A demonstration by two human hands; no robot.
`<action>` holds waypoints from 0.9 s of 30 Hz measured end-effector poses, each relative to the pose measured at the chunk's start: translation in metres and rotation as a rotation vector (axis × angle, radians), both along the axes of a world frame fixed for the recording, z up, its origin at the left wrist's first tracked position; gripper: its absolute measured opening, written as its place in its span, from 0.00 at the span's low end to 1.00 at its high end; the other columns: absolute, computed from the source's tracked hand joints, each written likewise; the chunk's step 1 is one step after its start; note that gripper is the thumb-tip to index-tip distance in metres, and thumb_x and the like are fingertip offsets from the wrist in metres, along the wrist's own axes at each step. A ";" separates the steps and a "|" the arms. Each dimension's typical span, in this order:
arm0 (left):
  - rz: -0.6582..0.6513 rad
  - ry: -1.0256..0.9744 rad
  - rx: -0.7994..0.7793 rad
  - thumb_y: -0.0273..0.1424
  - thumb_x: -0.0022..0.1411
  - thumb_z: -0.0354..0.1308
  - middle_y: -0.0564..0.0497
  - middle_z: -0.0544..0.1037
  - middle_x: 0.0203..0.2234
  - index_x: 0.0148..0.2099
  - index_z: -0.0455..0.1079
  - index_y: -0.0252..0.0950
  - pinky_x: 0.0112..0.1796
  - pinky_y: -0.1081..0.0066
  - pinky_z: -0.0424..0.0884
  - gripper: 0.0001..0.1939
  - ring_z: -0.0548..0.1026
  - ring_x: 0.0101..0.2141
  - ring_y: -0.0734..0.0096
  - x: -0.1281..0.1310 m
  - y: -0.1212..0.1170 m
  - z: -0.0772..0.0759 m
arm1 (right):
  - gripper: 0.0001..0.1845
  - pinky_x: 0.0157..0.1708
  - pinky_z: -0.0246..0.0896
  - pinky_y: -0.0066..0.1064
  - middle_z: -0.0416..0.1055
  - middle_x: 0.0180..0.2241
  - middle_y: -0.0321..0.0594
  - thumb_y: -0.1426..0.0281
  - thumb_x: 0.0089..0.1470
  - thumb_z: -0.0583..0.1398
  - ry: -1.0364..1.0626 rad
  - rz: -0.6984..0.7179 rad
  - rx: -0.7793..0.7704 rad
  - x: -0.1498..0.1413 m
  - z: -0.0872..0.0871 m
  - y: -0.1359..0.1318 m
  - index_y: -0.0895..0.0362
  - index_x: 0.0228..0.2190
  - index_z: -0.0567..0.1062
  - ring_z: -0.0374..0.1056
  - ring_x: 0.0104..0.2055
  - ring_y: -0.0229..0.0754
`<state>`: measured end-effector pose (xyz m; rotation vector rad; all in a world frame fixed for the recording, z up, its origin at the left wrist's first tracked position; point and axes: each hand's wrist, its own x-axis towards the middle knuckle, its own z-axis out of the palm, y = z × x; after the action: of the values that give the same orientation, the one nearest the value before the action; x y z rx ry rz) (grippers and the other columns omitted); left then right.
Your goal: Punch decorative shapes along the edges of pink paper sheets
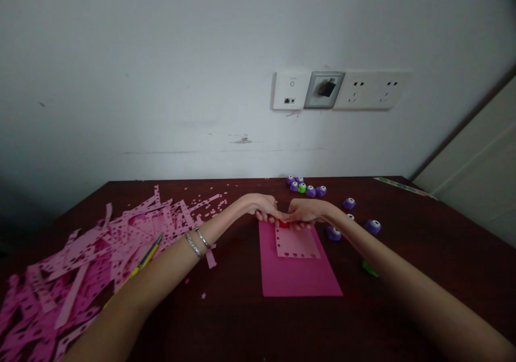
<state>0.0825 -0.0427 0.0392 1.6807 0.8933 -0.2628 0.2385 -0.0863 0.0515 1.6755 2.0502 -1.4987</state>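
- Along the far left: a loose, tangled heap of pink paper strips (133,238), thin, flat and pierced with small holes, sprawling close to the left edge of the desk (226,324).
- On the heap, partly behind the left forearm: a slim yellow tool (150,254), dark at the tip.
- Right of the heap: tiny pink paper cut-outs (209,207), scattered toward the back edge by the wall; bare dark reddish wood nearer the front.
- At centre: left hand (264,205), nearly closed, with fingers curled and thumb on a small red punch (284,224), mostly hidden at the far edge of a pale pink sheet (297,242).
- Beneath: a smooth magenta sheet (300,279), with straight sides and open wood around the near edge; heart-shaped holes along the pale sheet's border.
- Meeting at the thumb: right hand (304,211), also curled nearly closed on the red punch. Cannot tell how firmly.
- Farther right: rounded, glossy purple punches (373,226) with white tops, some behind the right forearm; then wide bare wood and a patterned strip (403,186) at the back edge.
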 end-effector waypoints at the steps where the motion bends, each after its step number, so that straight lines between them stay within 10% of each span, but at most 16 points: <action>1: 0.007 0.000 0.008 0.49 0.36 0.64 0.52 0.63 0.15 0.21 0.69 0.33 0.15 0.76 0.45 0.22 0.52 0.15 0.83 0.000 -0.001 0.000 | 0.20 0.12 0.45 0.21 0.62 0.13 0.33 0.61 0.48 0.58 0.003 -0.004 0.005 0.000 0.000 -0.001 0.60 0.13 0.66 0.53 0.13 0.27; 10: 0.049 0.010 0.224 0.53 0.38 0.60 0.54 0.63 0.14 0.21 0.69 0.33 0.17 0.75 0.47 0.25 0.54 0.15 0.81 -0.004 -0.012 0.000 | 0.17 0.13 0.49 0.21 0.63 0.14 0.33 0.65 0.49 0.56 0.005 -0.047 0.091 0.003 -0.002 -0.010 0.61 0.15 0.68 0.55 0.13 0.28; 16: 0.111 -0.075 0.726 0.53 0.48 0.53 0.56 0.60 0.12 0.17 0.63 0.33 0.19 0.74 0.49 0.27 0.55 0.16 0.80 -0.009 -0.030 -0.003 | 0.15 0.12 0.45 0.22 0.58 0.11 0.31 0.68 0.47 0.57 0.021 -0.049 0.292 0.006 -0.003 -0.012 0.60 0.14 0.66 0.51 0.12 0.28; 21: 0.227 -0.002 1.051 0.43 0.57 0.48 0.51 0.70 0.23 0.28 0.68 0.34 0.24 0.74 0.56 0.18 0.65 0.24 0.75 -0.011 -0.069 0.004 | 0.19 0.13 0.43 0.23 0.57 0.10 0.31 0.61 0.45 0.58 0.015 -0.081 0.444 0.008 -0.005 -0.017 0.59 0.13 0.65 0.50 0.12 0.28; 27: -0.015 0.047 1.446 0.36 0.61 0.43 0.45 0.68 0.36 0.41 0.67 0.32 0.41 0.64 0.62 0.15 0.63 0.40 0.64 -0.015 -0.127 -0.004 | 0.23 0.15 0.45 0.23 0.63 0.15 0.35 0.53 0.46 0.56 0.111 -0.100 0.577 0.021 -0.005 -0.025 0.61 0.21 0.72 0.54 0.16 0.30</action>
<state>0.0675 -0.1702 0.0350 2.9832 1.1944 0.4838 0.2595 -0.1115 0.0465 1.9296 2.6823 -1.1016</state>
